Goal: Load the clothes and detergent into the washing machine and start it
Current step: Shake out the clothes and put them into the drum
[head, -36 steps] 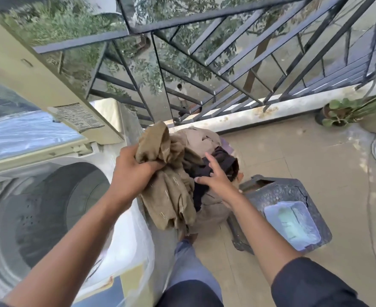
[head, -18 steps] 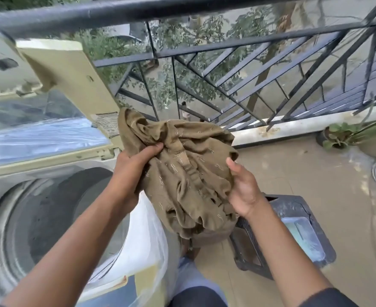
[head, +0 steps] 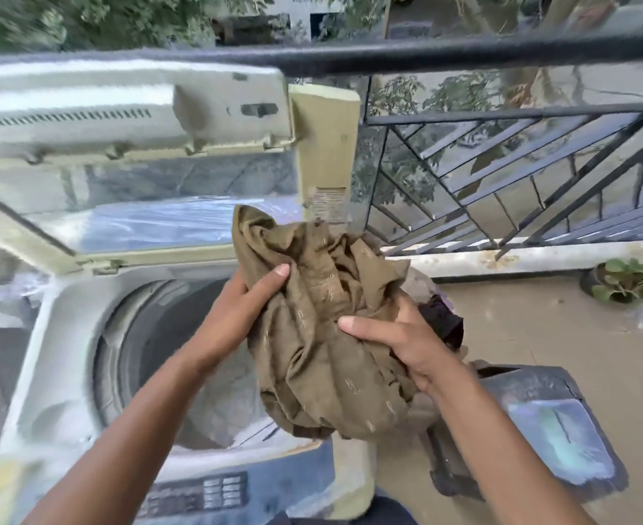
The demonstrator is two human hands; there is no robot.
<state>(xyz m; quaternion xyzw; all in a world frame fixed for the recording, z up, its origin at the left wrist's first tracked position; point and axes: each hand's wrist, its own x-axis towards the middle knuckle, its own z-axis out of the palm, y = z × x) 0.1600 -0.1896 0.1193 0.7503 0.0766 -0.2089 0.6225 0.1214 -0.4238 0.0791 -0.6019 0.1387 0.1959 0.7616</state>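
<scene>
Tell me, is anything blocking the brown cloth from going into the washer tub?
Nothing visible does. The lid is up, the tub is open, and both hands, left and right, hold the brown cloth above its right edge.

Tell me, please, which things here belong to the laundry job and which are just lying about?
Job: brown garment, gripped by left hand and right hand; washer with lid up; dark clothes behind.
Lying about: stool, potted plant, railing.

Washing machine (head: pixel 66 335) left, stool (head: pixel 539 430) right, railing (head: pixel 501 176) behind
</scene>
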